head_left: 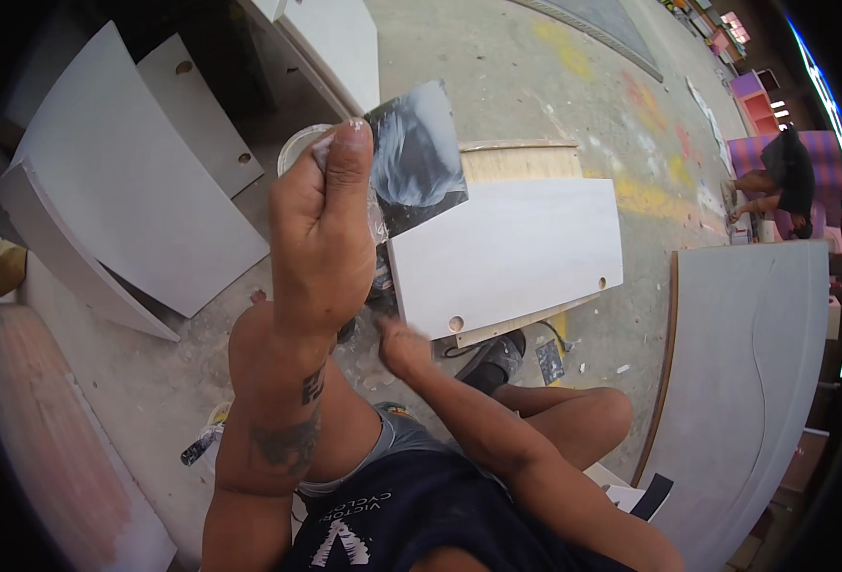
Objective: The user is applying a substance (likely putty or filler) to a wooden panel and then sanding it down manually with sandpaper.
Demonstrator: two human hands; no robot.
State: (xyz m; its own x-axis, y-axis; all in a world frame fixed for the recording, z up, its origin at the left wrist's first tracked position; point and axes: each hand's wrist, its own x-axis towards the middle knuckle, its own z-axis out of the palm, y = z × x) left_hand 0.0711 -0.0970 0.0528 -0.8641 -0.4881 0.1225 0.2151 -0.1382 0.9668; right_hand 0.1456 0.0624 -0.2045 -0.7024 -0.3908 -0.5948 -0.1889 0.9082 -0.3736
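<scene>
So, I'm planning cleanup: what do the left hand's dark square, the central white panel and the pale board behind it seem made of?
Dark square: thin, possibly plastic or metal; white smears obscure its finish.
White panel: perhaps painted wood-based board; smooth white coat shows no grain.
Pale board: likely bare wood or plywood; tan, streaky surface.

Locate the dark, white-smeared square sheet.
In the head view, the dark sheet is above centre, held in the left hand, in front of the white panel's upper left corner.
</scene>
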